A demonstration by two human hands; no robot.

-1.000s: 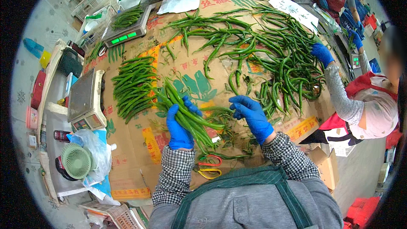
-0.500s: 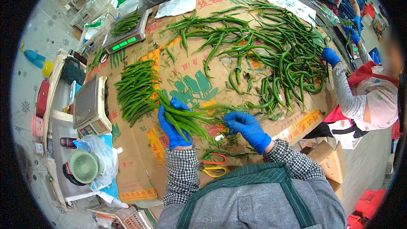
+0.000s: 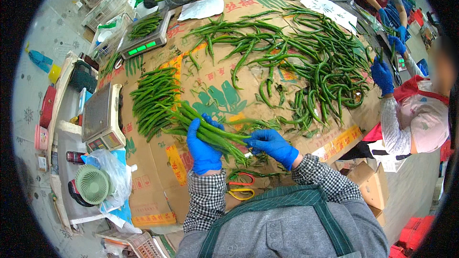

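A bunch of long green chili peppers lies across my blue-gloved left hand, whose fingers wrap round it. At the right end of the bunch, my right hand, gloved in blue too, pinches the pepper tips; its fingertips are partly hidden. Beyond my left hand, a neat stack of peppers lies in a row on the cardboard-covered table. A large loose heap of peppers spreads over the far right. Scissors with red and yellow handles rest just in front of my body.
At the left stand a scale and a small green fan. Farther back, another scale carries peppers. A co-worker's gloved hand is beside the heap at the right. An open cardboard box stands by the table's right edge.
My right hand has moved left to the end of the bunch and now touches it. My left hand has shifted slightly right and tilted. The right co-worker's hand has lifted from the heap.
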